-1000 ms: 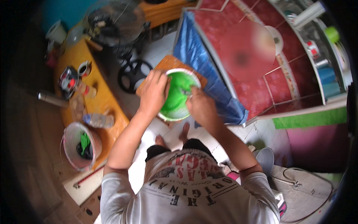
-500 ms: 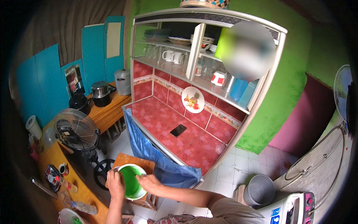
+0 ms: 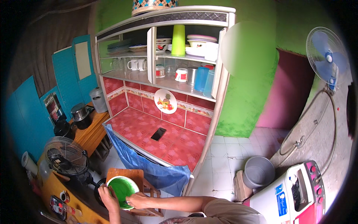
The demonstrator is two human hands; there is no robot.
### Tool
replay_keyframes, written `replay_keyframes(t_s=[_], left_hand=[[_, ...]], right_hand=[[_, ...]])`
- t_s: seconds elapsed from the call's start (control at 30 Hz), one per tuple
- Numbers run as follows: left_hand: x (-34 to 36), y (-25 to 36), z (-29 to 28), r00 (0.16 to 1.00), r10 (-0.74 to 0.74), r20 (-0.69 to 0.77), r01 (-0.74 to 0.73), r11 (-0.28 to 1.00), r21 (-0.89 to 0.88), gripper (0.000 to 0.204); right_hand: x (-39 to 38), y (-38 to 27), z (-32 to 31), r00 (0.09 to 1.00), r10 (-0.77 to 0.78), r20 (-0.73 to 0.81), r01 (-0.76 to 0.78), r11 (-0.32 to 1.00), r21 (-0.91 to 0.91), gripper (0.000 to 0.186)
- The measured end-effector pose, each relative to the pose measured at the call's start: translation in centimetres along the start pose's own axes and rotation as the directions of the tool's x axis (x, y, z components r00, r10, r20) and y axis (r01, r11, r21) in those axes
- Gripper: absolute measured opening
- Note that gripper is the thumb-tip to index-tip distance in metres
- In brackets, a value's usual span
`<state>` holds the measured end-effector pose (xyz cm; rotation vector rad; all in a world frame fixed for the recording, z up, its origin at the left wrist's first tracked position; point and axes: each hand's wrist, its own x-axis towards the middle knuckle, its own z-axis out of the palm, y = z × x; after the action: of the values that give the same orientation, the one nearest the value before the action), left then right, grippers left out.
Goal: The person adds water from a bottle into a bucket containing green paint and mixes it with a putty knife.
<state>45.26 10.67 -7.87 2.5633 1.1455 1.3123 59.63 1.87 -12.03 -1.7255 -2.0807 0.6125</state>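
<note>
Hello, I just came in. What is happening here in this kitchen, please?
A person holds a green bowl with both hands: the left hand on its near-left rim, the right hand at its lower right edge. The bowl rests on a small wooden stool, beside a red-topped cupboard where a black phone lies.

The right hand [image 3: 137,201] covers the lower rim of the green bowl [image 3: 122,187]. Above the cupboard [image 3: 164,93], a patterned container [image 3: 151,5] is cut by the top edge.
</note>
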Motion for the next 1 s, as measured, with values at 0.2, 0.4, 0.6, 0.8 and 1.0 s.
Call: replay_keyframes(t_s=[0.2, 0.4, 0.6, 0.8, 1.0], left_hand=[[0.5, -1.0, -0.1, 0.999, 0.037, -0.01, -0.038, 0.997, -0.067, 0.01], [0.9, -2.0, -0.3, 0.997, 0.065, 0.032, -0.062, 0.994, -0.094, 0.009], [1.0, -1.1, 0.1, 0.994, 0.069, 0.081, -0.056, 0.986, -0.155, 0.012], [1.0, -2.3, -0.2, 0.995, 0.062, 0.077, -0.055, 0.995, -0.089, 0.022], [1.9, -2.1, 0.9, 0.99, 0.138, 0.009, -0.136, 0.981, -0.138, 0.016]], right_hand=[[0.4, 0.8, -0.5, 0.999, 0.035, 0.002, -0.031, 0.923, -0.385, 0.028], [0.2, -0.1, -2.4, 0.955, 0.047, -0.291, -0.167, 0.9, -0.402, 0.017], [0.9, 0.5, 2.4, 0.941, 0.123, -0.315, -0.237, 0.904, -0.356, 0.015], [1.2, -3.0, 1.2, 0.971, 0.225, -0.083, -0.237, 0.952, -0.192, 0.018], [0.3, -2.6, -0.3, 0.977, 0.209, -0.027, -0.21, 0.953, -0.22, 0.022]])
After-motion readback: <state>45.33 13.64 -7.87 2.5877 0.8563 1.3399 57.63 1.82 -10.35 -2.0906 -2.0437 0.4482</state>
